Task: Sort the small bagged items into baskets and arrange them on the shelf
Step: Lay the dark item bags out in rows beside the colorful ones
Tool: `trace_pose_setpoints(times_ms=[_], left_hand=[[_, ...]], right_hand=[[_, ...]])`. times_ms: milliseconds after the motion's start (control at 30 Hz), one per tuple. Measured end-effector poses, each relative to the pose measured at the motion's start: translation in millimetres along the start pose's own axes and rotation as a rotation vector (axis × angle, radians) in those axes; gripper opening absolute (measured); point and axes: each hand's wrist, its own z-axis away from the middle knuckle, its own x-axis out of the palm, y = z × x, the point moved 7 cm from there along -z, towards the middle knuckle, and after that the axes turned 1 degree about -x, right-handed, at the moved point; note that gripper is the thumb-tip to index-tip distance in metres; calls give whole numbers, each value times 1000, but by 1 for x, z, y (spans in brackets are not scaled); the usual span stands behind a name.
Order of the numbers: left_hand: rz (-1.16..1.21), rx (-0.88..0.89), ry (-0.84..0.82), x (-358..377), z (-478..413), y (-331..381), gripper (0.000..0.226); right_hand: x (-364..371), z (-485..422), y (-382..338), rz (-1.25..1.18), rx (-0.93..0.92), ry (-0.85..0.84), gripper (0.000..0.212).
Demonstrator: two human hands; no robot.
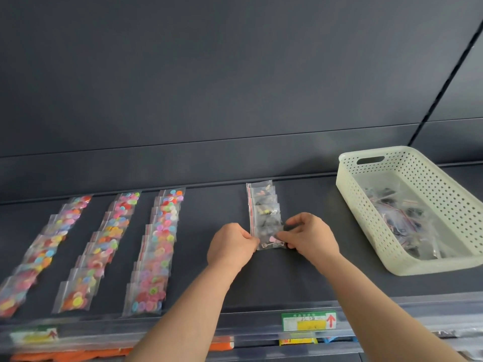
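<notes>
A: Head view. Where is the bag being worked?

B: Clear bag [270, 240], small pink and metal bits inside, lying on the dark shelf [313, 283] at the near end of a column of similar bags [262, 205]. It overlaps the next bag up.

A: Hands?

B: Left hand [231, 248] has its fingers curled and pinches the bag's left edge. Right hand [311, 237] is curled too and pinches the right edge. Something dark sits under the right fingers; can't tell what.

A: Basket?

B: Cream perforated basket [444, 194] stands on the same shelf, right of the hands and well apart from them. There is a loose heap of bagged dark items [400, 218] inside.

A: Left side?

B: Three columns of button bags [156, 246], bright mixed colours, overlapping front to back. A green and yellow price label [308, 321] is on the shelf's front rail, below the hands.
</notes>
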Motion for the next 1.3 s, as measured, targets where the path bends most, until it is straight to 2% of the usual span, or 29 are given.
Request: trace_pose_setpoints(times_ms=[100,167,267,333,433,567,733,833,867,933,1000,1100,1200,1300], left_hand=[[-46,-4,14,-1,0,1,28],[-23,9,61,-7,2,6,28],[60,80,91,-12,9,30,21],[111,144,69,-8,15,53,18],[190,235,-9,10,25,92,13],[201,356,-105,45,44,144,13],[140,432,-99,75,63,188,22],[110,414,-77,86,65,193,21],[115,400,-75,87,66,193,22],[119,380,-62,86,66,193,25],[106,368,-53,84,66,194,27],[101,352,-40,84,69,195,26],[132,356,-28,85,71,195,22],[180,359,-34,88,72,193,19]], right_hand=[[-4,0,-2,6,-33,27,34],[-11,1,-4,-3,-73,41,33],[-33,2,-13,113,-178,108,19],[-55,7,-21,214,-267,190,11],[-95,20,-28,378,-388,368,12],[-149,27,-3,486,-358,485,18],[-197,19,42,618,-198,416,27],[-204,13,60,624,-103,290,16],[-202,10,64,629,-71,220,19],[-194,6,69,670,-33,82,38],[-188,4,70,687,-29,-1,42],[-184,2,71,620,-44,-50,25],[-187,1,71,470,-92,15,16],[-200,6,64,23,-139,137,10]])
